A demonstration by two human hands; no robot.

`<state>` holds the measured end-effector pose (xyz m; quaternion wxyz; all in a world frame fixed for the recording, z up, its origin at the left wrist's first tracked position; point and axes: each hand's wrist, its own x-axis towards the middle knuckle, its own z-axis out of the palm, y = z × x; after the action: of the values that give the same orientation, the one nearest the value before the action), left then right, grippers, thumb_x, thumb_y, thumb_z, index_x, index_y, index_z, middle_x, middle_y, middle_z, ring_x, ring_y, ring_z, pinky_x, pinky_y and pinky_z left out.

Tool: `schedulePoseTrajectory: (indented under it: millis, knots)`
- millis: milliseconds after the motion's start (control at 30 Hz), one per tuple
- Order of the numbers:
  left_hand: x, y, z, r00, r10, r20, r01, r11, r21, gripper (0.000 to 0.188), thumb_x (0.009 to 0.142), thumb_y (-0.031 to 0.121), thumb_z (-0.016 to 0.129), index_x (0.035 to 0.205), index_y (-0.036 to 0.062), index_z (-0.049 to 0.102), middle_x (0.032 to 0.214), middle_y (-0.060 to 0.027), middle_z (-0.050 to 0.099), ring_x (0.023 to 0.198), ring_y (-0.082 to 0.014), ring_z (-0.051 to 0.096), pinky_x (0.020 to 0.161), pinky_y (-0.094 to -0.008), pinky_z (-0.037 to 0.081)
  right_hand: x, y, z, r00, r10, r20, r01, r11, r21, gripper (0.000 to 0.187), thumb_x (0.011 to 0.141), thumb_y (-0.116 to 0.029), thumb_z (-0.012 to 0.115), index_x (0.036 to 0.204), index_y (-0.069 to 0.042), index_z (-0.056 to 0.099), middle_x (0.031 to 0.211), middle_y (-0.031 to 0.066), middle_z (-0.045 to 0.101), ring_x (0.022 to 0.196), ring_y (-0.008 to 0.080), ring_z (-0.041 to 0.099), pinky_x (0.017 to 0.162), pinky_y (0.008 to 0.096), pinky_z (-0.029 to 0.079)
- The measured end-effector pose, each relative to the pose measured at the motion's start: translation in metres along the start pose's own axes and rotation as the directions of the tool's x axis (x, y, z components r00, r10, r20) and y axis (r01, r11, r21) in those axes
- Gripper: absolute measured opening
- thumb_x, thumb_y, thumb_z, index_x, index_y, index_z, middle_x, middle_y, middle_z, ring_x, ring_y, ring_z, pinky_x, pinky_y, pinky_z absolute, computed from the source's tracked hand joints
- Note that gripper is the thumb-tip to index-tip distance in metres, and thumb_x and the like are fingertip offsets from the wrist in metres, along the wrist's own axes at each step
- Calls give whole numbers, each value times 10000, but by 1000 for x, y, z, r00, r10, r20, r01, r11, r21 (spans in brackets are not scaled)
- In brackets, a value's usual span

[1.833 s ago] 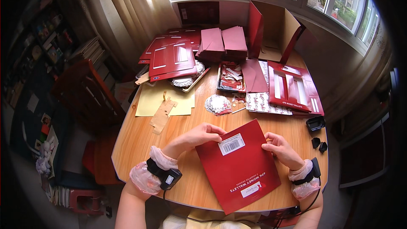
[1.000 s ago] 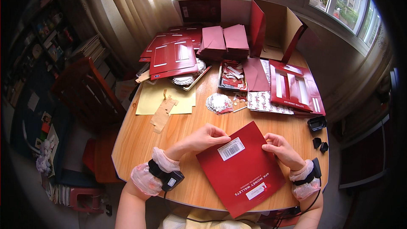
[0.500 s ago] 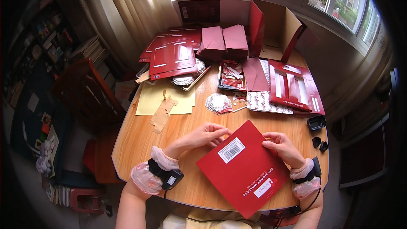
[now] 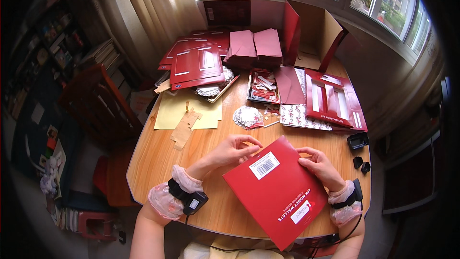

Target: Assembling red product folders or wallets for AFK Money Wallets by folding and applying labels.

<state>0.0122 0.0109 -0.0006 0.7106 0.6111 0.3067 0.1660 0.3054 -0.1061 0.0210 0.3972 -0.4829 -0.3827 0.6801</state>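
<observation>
A flat red card package (image 4: 280, 192) with a white barcode label lies turned at an angle on the round wooden table (image 4: 158, 163), right in front of me. My left hand (image 4: 233, 149) pinches its upper left corner with the fingertips. My right hand (image 4: 320, 165) grips its right edge, thumb on top. Both wrists wear black bands over thin plastic cuffs.
Stacks of red card packs (image 4: 197, 63), maroon envelopes (image 4: 254, 45) and an open red box (image 4: 306, 29) fill the far side. A yellow sheet (image 4: 189, 112) with brown tape strips, round paper cutouts (image 4: 248, 116), a tray of small red items (image 4: 263, 86) and small black objects (image 4: 358, 140) lie nearer.
The red package has turned clockwise on the table and slid slightly right; both hands kept hold of its edges and shifted with it.
</observation>
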Motion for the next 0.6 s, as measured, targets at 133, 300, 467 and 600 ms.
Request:
schedulePoseTrajectory:
  millis: [133,300,467,600]
  knots:
    - [0,-4,0,997,70,34,-69,997,-39,281,914,195,694,1120,60,558,751,4,659,637,-32,570,552,-179,432,0,0,5,999,-29,17,30,999,-27,337,970,-120,590,1279,-1,523,1033,104,696,857,116,680,740,219,562]
    - [0,-2,-1,995,58,82,-58,998,-3,287,897,138,696,1119,62,531,749,2,652,674,-40,583,579,-192,446,2,3,5,997,-78,10,78,995,-66,320,967,-117,594,1258,5,538,1034,106,694,867,118,679,754,226,562]
    - [3,-9,-2,991,75,110,-75,997,-9,282,896,112,690,1115,69,517,768,-2,658,689,-44,599,580,-198,452,0,1,6,998,-60,21,61,994,-89,322,970,-95,585,1269,14,533,1041,113,695,878,120,670,764,227,555]
    - [2,-9,-2,993,40,108,-36,999,-36,290,891,107,701,1081,86,482,773,2,656,692,-36,596,586,-187,446,0,1,6,998,-60,23,61,993,-98,320,971,-97,585,1265,17,534,1039,113,696,879,121,669,767,229,554]
